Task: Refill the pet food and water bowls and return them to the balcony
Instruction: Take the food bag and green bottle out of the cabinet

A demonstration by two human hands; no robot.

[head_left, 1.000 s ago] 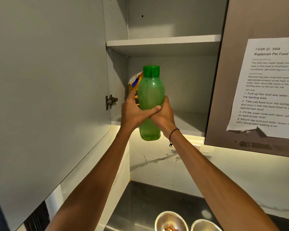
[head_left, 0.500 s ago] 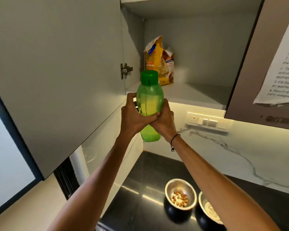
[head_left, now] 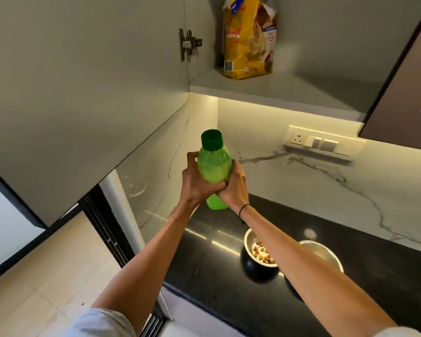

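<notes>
A green water bottle (head_left: 214,166) with a dark green cap stays upright in the air above the black counter (head_left: 209,276). My left hand (head_left: 196,183) and my right hand (head_left: 233,188) both grip its middle, fingers wrapped round it. Two steel bowls stand on the counter below my right forearm. The food bowl (head_left: 254,251) holds some kibble and is partly hidden by the arm. The second bowl (head_left: 323,254) sits to its right. A yellow pet food bag (head_left: 249,40) stands on the open cabinet's lower shelf (head_left: 277,91).
The open cabinet door (head_left: 83,93) hangs at my left, close to the bottle. A socket and switch plate (head_left: 321,143) is on the marble wall. A brown cabinet door (head_left: 404,93) with a paper corner is at the right. Pale floor lies at lower left.
The bottle, held in both hands, has come down and out from the cabinet toward the counter. The view has tilted downward, showing more of the counter and bowls.
</notes>
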